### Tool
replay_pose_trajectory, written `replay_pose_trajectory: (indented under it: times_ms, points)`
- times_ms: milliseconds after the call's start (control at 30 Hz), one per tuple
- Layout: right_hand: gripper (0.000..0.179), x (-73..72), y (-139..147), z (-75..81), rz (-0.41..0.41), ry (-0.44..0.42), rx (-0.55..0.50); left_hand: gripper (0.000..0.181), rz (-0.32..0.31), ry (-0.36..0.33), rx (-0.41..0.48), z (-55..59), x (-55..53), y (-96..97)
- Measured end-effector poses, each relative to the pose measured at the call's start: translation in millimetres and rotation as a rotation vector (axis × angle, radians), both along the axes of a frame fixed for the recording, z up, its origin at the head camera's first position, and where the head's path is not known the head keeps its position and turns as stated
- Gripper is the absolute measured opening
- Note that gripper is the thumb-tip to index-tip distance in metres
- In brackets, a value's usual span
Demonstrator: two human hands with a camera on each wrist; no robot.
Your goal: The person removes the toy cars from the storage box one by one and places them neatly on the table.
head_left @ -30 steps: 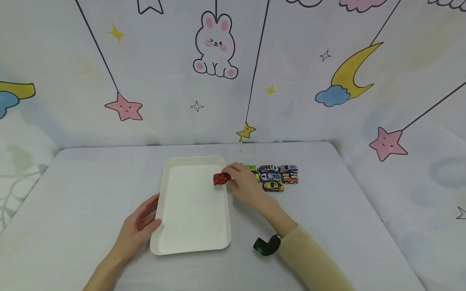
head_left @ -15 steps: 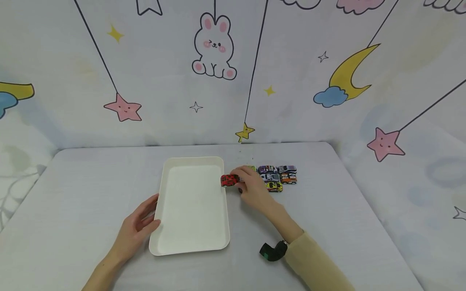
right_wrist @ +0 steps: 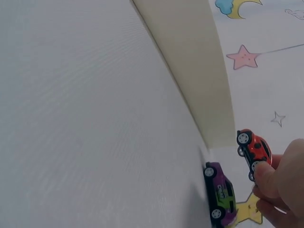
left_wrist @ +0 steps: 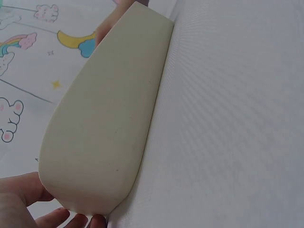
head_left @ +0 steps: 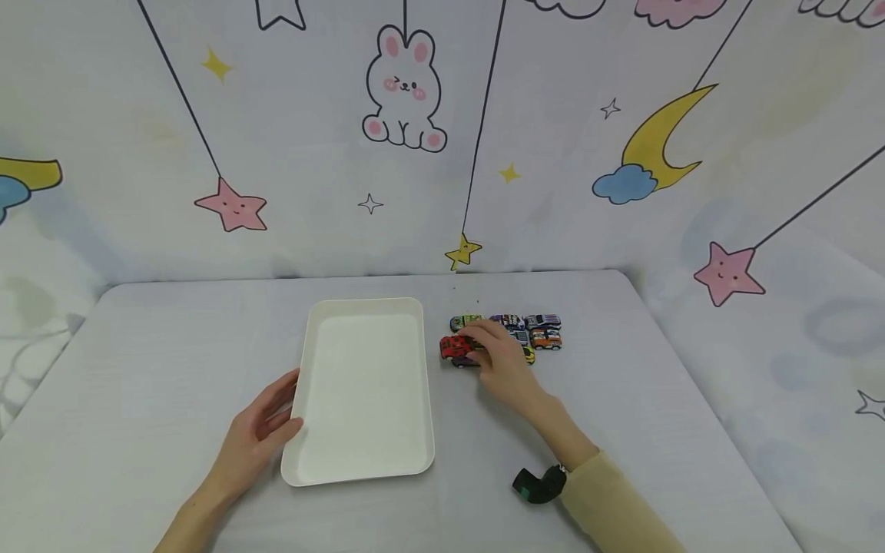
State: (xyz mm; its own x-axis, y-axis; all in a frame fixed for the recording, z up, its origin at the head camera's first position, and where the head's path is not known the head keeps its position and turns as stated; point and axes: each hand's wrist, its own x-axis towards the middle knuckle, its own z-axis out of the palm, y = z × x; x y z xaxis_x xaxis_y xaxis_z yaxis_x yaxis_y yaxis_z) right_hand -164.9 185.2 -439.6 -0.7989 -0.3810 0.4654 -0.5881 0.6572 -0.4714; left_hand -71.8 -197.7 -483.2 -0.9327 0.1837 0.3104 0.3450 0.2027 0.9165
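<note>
A red toy car (head_left: 455,347) with black markings is pinched between thumb and fingers of my right hand (head_left: 507,365). In the right wrist view this red car (right_wrist: 255,152) is held above a purple and green toy car (right_wrist: 220,192). Several other toy cars sit close together under and beyond the hand, among them a green one (head_left: 465,321), an orange one (head_left: 546,339) and a silver one (head_left: 542,322). My left hand (head_left: 250,438) holds the left side of a white rectangular tray (head_left: 359,472), thumb over the rim and fingers against the outer wall.
The tray lies flat on the white-covered table (head_left: 173,346), left of the cars. A black device (head_left: 539,485) sits at the right sleeve (head_left: 615,503). Behind the table stands a patterned backdrop (head_left: 311,138) with a rabbit, stars and a moon.
My right hand has moved right with the red toy car, from over the tray's right rim to the front left of the toy car group. The left hand stays at the tray.
</note>
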Motion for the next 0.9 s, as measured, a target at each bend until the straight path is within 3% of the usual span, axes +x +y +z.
replay_pose_trajectory:
  times_ms: [500, 900]
  points:
    - [0.043, 5.0, 35, -12.8, -0.050, 0.039, -0.054, 0.062, 0.006, -0.003, -0.002, 0.2, 0.2, 0.1]
    - [0.045, 8.0, 59, -13.9, -0.096, 0.078, -0.071, 0.061, 0.017, -0.012, -0.019, 1.6, 0.1, 0.7]
